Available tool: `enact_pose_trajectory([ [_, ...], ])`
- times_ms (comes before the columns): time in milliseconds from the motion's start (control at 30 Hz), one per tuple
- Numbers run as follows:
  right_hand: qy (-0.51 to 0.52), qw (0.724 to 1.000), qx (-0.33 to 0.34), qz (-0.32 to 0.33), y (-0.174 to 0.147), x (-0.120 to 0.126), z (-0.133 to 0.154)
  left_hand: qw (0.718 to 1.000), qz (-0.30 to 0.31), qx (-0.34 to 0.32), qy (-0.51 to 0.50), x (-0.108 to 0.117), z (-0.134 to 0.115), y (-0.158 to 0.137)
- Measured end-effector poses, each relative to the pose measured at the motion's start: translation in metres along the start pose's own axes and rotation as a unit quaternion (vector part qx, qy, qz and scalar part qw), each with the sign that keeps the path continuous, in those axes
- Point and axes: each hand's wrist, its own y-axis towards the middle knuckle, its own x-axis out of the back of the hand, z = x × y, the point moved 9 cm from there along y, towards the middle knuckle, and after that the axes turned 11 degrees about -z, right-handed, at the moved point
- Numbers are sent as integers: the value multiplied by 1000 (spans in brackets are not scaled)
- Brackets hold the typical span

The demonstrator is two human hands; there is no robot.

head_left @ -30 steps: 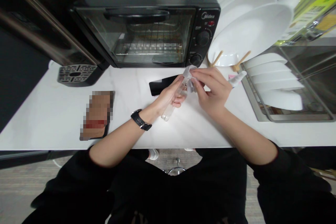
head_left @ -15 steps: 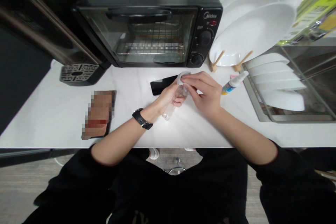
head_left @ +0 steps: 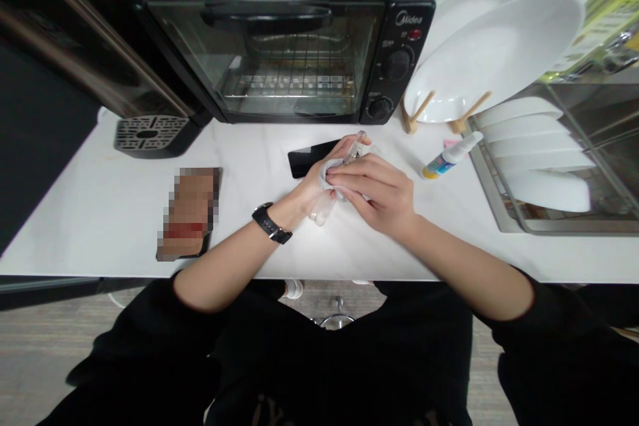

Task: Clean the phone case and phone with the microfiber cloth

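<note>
My left hand (head_left: 310, 185) is closed around a clear, see-through plastic piece that looks like a phone case (head_left: 322, 208). One end of it sticks out above the fingers and the other below the palm. In my right hand (head_left: 384, 194) the fingertips pinch a white wipe (head_left: 327, 168) and press it against the clear case. A black phone (head_left: 310, 157) lies on the counter just behind my left hand and is partly covered by it. To the right of my right hand, a small white spray bottle (head_left: 444, 161) with a blue and yellow label lies on its side.
A black toaster oven (head_left: 289, 66) stands behind my hands. White plates (head_left: 499, 53) lean in a wooden rack at the back right, beside a sink (head_left: 504, 213) holding white dishes. On the left lies a blurred-out phone (head_left: 187, 213), in front of a drip tray (head_left: 147, 134).
My right hand has moved down and slightly left with the wipe, along the case. The case has shifted in my left hand, so its upper end now shows above. The view has shifted slightly.
</note>
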Motion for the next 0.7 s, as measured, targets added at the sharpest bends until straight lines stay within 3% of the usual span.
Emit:
enact_pose_trajectory([
  [267,62,997,43,32,-4,-14,25,992,-19,-33,124,-3,-17,-9],
  [400,69,995,50,50,-10,-20,30,988,-34,16,152,-5,-12,-15],
  [633,37,996,74,40,-7,-11,19,996,-21,-2,83,-3,-9,-5],
  [700,17,998,59,19,-3,-4,8,998,-17,35,44,1,1,-1],
])
